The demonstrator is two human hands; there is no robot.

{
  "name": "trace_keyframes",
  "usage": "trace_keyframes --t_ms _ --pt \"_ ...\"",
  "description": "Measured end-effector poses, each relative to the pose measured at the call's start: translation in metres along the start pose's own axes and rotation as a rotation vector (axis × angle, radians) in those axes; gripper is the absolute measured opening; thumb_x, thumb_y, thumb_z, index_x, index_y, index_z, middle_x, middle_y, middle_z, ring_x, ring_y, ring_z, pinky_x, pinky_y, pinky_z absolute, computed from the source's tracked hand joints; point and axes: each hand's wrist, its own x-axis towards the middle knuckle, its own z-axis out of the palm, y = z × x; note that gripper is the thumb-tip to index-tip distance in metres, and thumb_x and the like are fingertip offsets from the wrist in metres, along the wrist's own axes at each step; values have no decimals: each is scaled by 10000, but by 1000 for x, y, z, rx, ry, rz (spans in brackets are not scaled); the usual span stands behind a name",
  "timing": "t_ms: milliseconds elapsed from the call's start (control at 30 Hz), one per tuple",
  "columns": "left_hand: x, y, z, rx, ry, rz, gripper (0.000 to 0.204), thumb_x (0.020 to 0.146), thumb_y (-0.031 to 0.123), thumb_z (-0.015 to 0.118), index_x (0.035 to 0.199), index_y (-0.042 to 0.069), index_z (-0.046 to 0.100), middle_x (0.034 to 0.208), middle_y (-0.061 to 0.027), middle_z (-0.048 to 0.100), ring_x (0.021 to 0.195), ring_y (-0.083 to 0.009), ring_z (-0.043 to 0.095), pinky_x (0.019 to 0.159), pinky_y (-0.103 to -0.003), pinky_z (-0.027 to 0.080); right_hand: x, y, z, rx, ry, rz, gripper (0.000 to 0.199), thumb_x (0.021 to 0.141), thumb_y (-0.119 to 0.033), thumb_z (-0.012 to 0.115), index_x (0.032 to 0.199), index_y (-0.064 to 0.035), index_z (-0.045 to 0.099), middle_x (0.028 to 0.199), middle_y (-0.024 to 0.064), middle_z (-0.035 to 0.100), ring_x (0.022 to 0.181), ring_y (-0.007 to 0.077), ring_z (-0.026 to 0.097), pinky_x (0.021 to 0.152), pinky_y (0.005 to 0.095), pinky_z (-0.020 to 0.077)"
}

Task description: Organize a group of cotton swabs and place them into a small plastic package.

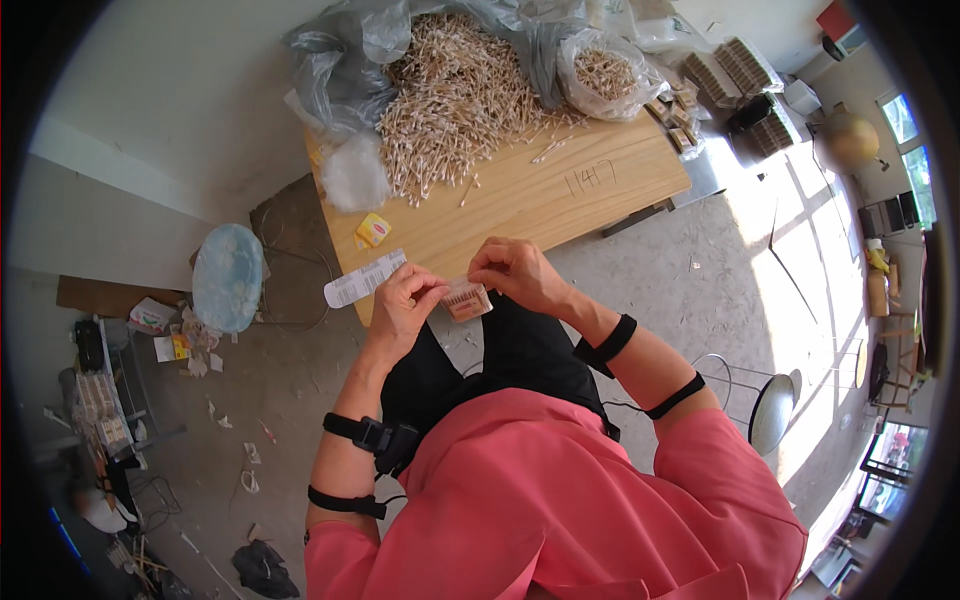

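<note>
Between my hands, just past the table's front edge and over my lap, is a small clear packet of cotton swabs [466, 302]. My left hand [405, 305] pinches its upper left corner between thumb and fingers. At its upper right corner, my right hand [520, 275] is closed in a similar pinch. The packet hangs slightly tilted, with the swabs showing in a row inside. Close to my left hand, a white strip of printed labels [362, 279] lies on the table's edge. A little farther off sits a small yellow packet [372, 230].
A large heap of loose cotton swabs [450, 100] spills from a grey plastic bag [345, 75] on the wooden table [560, 200]. A clear bag of swabs [605, 75] stands at the back right, near stacked packs [735, 72]. Round stools [228, 278] flank me.
</note>
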Motion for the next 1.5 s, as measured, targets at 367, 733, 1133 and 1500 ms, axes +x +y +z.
trace_keyframes --t_ms 367,733,1133,1500 --pt "-2 26 -8 63 49 37 54 844 14 722 886 -16 703 824 -32 586 732 -106 557 641 -247 443 3 -26 3 -222 62 -269 128 826 -142 735 841 -23 692 863 111 633 818 280 652 704 377 517" --pt "-8 25 -20 -35 57 122 54 846 25 721 880 -2 690 838 -31 611 729 -127 586 659 -257 470 -4 -36 -5 -86 -13 -187 79 864 -76 702 869 1 685 872 64 628 766 161 606 655 293 476" --pt "-2 43 -5 84 20 128 78 826 34 734 849 -1 668 831 -48 584 685 -145 566 600 -276 456 -6 -37 2 -164 5 -259 93 858 -99 706 886 -12 686 879 104 624 765 253 625 687 343 498" --pt "24 -38 9 402 175 253 64 866 50 677 897 32 624 882 -106 574 789 -320 621 665 -408 500 44 39 34 -425 20 -350 76 874 -126 619 872 -52 599 915 124 575 814 353 628 689 435 505"
